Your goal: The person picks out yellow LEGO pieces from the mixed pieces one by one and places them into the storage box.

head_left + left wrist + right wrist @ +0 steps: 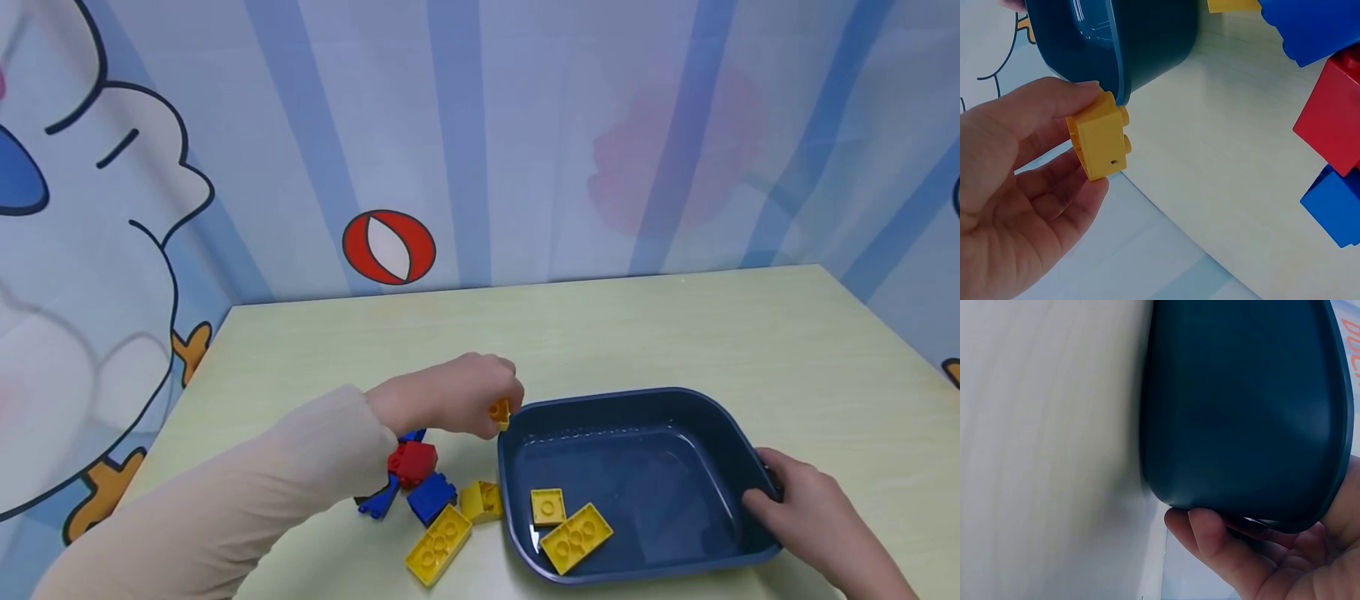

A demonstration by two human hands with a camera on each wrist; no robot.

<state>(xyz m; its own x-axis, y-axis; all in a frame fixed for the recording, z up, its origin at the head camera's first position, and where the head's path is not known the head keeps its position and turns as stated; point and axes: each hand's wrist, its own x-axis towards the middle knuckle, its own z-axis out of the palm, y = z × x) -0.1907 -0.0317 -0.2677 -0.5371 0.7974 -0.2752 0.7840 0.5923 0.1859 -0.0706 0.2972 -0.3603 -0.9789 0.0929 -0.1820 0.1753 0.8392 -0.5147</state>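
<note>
The left hand's grip [459,393] is narrow, pinching a small yellow brick [1099,139] between the thumb at one end and the fingertips at the opposite end. In the left wrist view the brick's studs point away from the palm and its hollow side faces towards it, so the brick sits out at the very tips of the digits. It is right by the rim at the far left corner of a dark blue tray [652,483]; whether it touches the rim I cannot tell.

The right hand's grip [806,504] holds the tray at its right end, the thumb over the rim and the other fingers on the outside. Inside the tray, near its front left corner, lie a square yellow brick [547,507] and a longer yellow brick [576,539], both well apart from either grip.

On the bench [525,321], left of the tray, a yellow block [481,502] lies just beside the tray wall, with a long yellow brick [438,546], a blue brick [432,498] and a red brick [412,464] close by. The left sleeve [315,467] partly covers this group
</note>
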